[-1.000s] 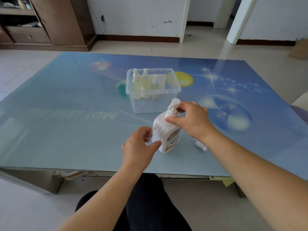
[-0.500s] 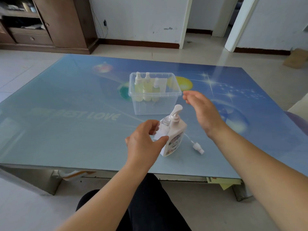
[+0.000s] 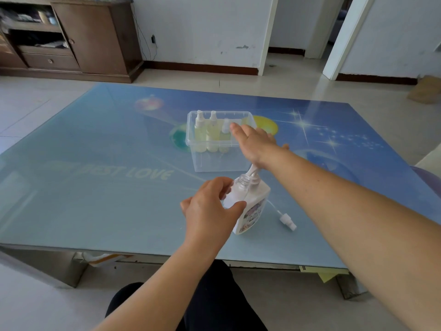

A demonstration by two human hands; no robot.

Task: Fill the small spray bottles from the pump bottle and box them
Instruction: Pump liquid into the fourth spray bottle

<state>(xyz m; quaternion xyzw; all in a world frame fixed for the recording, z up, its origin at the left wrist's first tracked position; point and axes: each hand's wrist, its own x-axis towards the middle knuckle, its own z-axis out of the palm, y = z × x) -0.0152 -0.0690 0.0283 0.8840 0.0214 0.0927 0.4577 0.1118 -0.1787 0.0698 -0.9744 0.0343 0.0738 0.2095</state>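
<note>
The pump bottle [image 3: 253, 206] stood upright near the front edge of the table [image 3: 95, 187], its nozzle slanting up and back. Pressed against its left side was a small clear spray bottle [image 3: 235, 194], uncapped, its open neck just under the nozzle tip. The left hand [image 3: 210, 211] held this small bottle, thumb and fingers curled round its body. The right hand [image 3: 253, 142] lay flat, fingers straight and together, with the heel of the palm on the pump head; whether it was actually pressing down was hard to judge, since the wrist hid the contact. A loose spray cap [image 3: 287, 222] with its thin dip tube lay on the table just to the right of the pump bottle, apart from it.

Behind the pump bottle sat a clear plastic box [image 3: 214, 163]. Three capped spray bottles [image 3: 211, 134] filled with pale yellow liquid stood upright in a row along its left back wall. The right fingertips reached over the box's front rim.

The table's glass top showed a blue starry print with the words "BEST LOVE". Beyond it stood a brown wooden cabinet [image 3: 95, 39] against a white wall.
</note>
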